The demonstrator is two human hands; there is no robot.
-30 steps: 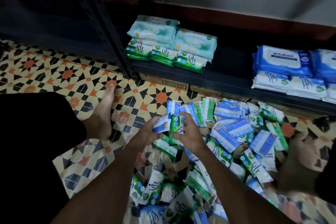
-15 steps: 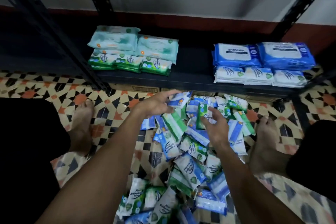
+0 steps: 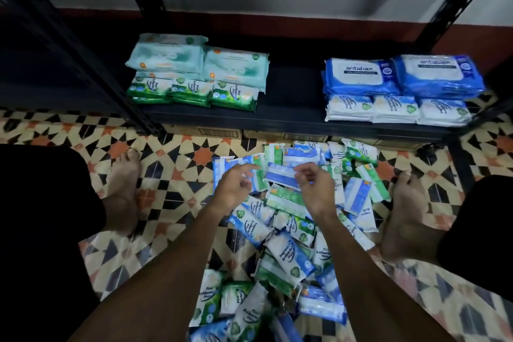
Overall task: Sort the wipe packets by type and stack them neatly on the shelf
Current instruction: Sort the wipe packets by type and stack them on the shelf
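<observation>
A loose pile of small wipe packets (image 3: pixel 288 230), blue-white and green-white, lies on the tiled floor between my feet. My left hand (image 3: pixel 236 186) hovers over the pile's far left part, fingers loosely bent, holding nothing. My right hand (image 3: pixel 316 189) is beside it, and its curled fingertips pinch the right edge of a blue packet (image 3: pixel 280 175). On the low black shelf (image 3: pixel 291 116), green small packets (image 3: pixel 191 91) sit in front of pale teal large packs (image 3: pixel 200 60) at the left. White small packets (image 3: pixel 394 111) sit in front of blue large packs (image 3: pixel 402 75) at the right.
My bare feet (image 3: pixel 122 186) (image 3: pixel 408 214) flank the pile. Black slotted shelf uprights (image 3: pixel 91 64) (image 3: pixel 455 5) stand at left and right. Flat cardboard (image 3: pixel 216 133) shows under the shelf. A bare strip of shelf separates the two stacks.
My left hand has let go of the packet it held and dropped back onto the pile. My right hand has moved up beside it and closed its fingers on a blue packet.
</observation>
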